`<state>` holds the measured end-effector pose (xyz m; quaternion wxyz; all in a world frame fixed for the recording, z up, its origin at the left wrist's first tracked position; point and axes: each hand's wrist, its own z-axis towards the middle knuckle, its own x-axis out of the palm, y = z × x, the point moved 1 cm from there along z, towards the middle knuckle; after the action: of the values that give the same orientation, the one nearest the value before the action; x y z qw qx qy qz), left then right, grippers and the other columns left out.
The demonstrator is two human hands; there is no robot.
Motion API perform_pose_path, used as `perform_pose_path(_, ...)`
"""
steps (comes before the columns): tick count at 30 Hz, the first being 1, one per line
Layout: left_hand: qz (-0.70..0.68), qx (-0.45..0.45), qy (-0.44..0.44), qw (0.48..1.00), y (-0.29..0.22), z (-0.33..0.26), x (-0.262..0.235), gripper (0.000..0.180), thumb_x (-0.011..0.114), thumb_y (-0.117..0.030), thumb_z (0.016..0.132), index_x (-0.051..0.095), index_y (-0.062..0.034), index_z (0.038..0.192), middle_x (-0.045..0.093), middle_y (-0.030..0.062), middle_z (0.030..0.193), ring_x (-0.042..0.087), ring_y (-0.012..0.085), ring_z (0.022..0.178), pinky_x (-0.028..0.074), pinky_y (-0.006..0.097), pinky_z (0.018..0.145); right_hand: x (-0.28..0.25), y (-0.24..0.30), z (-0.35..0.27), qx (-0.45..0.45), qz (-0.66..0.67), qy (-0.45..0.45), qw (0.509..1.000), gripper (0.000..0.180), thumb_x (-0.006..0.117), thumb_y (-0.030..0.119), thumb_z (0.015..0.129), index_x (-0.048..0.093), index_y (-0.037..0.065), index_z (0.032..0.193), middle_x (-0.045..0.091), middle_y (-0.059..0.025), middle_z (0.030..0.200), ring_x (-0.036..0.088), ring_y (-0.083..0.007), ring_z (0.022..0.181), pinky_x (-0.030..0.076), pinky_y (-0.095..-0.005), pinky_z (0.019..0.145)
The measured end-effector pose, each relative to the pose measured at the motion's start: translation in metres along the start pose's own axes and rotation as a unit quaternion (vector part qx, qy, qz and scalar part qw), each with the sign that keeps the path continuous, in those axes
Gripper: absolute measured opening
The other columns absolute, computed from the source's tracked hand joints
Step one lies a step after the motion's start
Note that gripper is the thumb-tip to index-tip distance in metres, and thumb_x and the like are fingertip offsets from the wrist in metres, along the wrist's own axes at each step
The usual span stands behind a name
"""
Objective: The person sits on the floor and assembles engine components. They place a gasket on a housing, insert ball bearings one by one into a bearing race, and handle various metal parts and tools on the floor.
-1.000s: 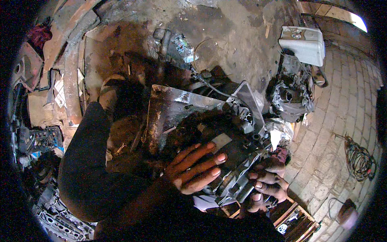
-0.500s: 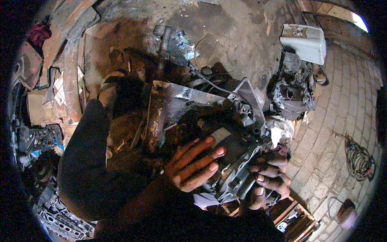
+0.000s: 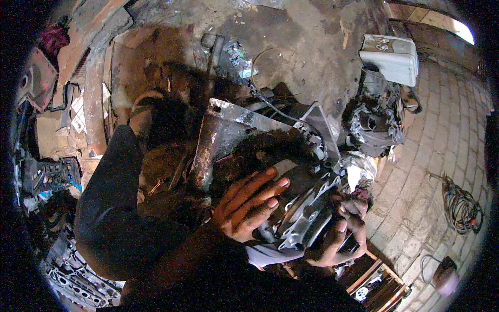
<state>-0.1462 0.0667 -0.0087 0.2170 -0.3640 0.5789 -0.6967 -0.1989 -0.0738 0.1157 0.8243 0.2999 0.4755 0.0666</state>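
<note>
A grimy silver metal casing (image 3: 306, 226) with a scalloped, bolt-holed flange is tilted in front of me, over my lap. My left hand (image 3: 252, 204) lies flat on the dark part beside its flange, fingers stretched out and holding nothing. At the casing's right side my right hand (image 3: 340, 242) is closed, with thumb and fingers curled towards each other. Whatever is between those fingers is too small and dark to make out. Beyond my left hand lies a rusty bent metal sheet (image 3: 205, 148), its inner side black with grease.
Another dirty gearbox-like housing (image 3: 371, 122) stands at the right, below a white plastic container (image 3: 390, 57). A coiled cable (image 3: 461, 208) lies on the brick paving. A wooden crate (image 3: 379, 281) is at lower right, and an engine cylinder head (image 3: 78, 275) at lower left.
My right hand's fingers have drawn together and shifted slightly left along the casing. The casing and rusty sheet have tilted a little. My left hand stays almost in place.
</note>
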Motion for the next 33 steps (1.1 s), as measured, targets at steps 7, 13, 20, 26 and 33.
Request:
perform_pose_path(7,-0.003,-0.051,0.019,0.999,-0.008,0.005,-0.002,0.027,0.061,-0.007,0.092,0.052,-0.0054,0.118,0.059,0.0171,0.138,0.056,0.0372,0.129,0.046,0.05,0.105,0.017,0.014,-0.003,0.052,-0.019,-0.117,0.992,0.013,0.055,0.006,0.095,0.058,-0.005,0.102,0.065,-0.0229,0.088,0.063,-0.0331,0.081,0.057,-0.0438,0.072)
perform_pose_path(13,0.01,-0.022,0.017,1.0,-0.008,0.006,0.0,0.028,0.059,-0.005,0.093,0.05,-0.0066,0.12,0.059,0.0175,0.138,0.056,0.0383,0.128,0.046,0.05,0.105,0.015,0.021,-0.009,0.108,-0.058,-0.147,0.981,0.013,0.055,0.007,0.094,0.06,-0.004,0.099,0.066,-0.0216,0.092,0.063,-0.0323,0.085,0.053,-0.0446,0.079)
perform_pose_path(20,-0.02,-0.007,0.001,1.0,-0.008,0.002,-0.001,0.032,0.059,-0.005,0.093,0.048,-0.0081,0.122,0.059,0.0188,0.138,0.056,0.0404,0.128,0.045,0.052,0.105,0.015,0.021,-0.01,0.119,-0.063,-0.151,0.979,0.013,0.056,0.009,0.093,0.062,-0.003,0.094,0.067,-0.0198,0.093,0.064,-0.0312,0.087,0.046,-0.0444,0.088)
perform_pose_path(26,-0.008,-0.008,0.008,1.0,-0.004,0.003,0.001,0.031,0.06,-0.005,0.093,0.049,-0.0076,0.122,0.059,0.0192,0.138,0.056,0.0403,0.128,0.047,0.051,0.103,0.018,0.027,-0.005,0.13,-0.056,-0.16,0.977,0.013,0.058,0.009,0.091,0.063,-0.003,0.092,0.067,-0.0203,0.091,0.063,-0.031,0.09,0.045,-0.0444,0.088)
perform_pose_path(33,0.024,0.073,-0.027,0.997,0.019,-0.003,-0.001,0.036,0.063,-0.003,0.091,0.049,-0.0051,0.125,0.059,0.024,0.135,0.056,0.0425,0.127,0.047,0.05,0.103,0.02,0.041,0.014,0.146,-0.114,-0.02,0.983,0.018,0.056,0.012,0.098,0.059,-0.004,0.09,0.065,-0.0188,0.101,0.058,-0.0263,0.096,0.046,-0.0401,0.092)
